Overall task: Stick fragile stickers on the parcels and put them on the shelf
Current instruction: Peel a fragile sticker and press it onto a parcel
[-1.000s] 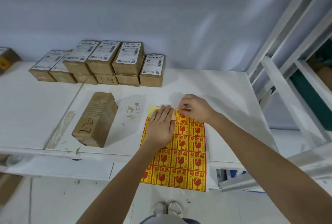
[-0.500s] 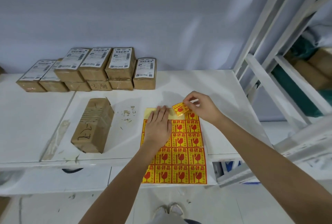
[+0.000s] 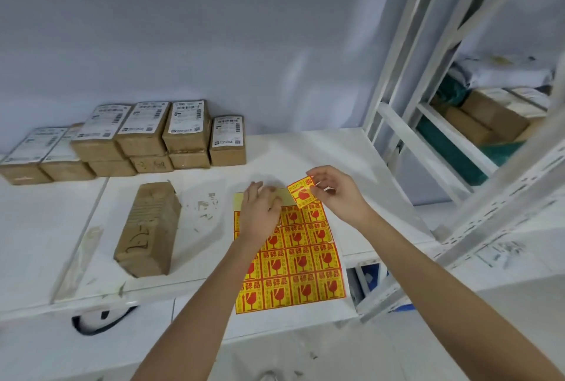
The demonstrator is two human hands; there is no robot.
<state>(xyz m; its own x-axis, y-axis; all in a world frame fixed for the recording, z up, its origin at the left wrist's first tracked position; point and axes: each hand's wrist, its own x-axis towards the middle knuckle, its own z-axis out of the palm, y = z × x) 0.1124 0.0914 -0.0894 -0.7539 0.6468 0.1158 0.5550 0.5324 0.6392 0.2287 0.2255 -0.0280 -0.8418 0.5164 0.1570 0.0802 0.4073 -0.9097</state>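
Far to the left of the yellow-and-red sheet of fragile stickers, against the wall, a double-stacked row of small brown cardboard parcels with white shipping labels waits; no fragile sticker shows on any of them, so most of the work seems still ahead. Nearer, just left of the sheet, one long brown paper-wrapped parcel with handwriting on its top lies alone on the white table, apparently next to be labelled and likewise bare of a sticker. The left hand lies flat on the sheet's upper left, fingers straight, pressing it down. At the sheet's top right corner, the right hand pinches a single peeled fragile sticker by its edge, lifted clear of the backing. Right of the sheet stands the white metal shelf, where brown boxes already sit. Sticking, then shelving, remain for the lone parcel.
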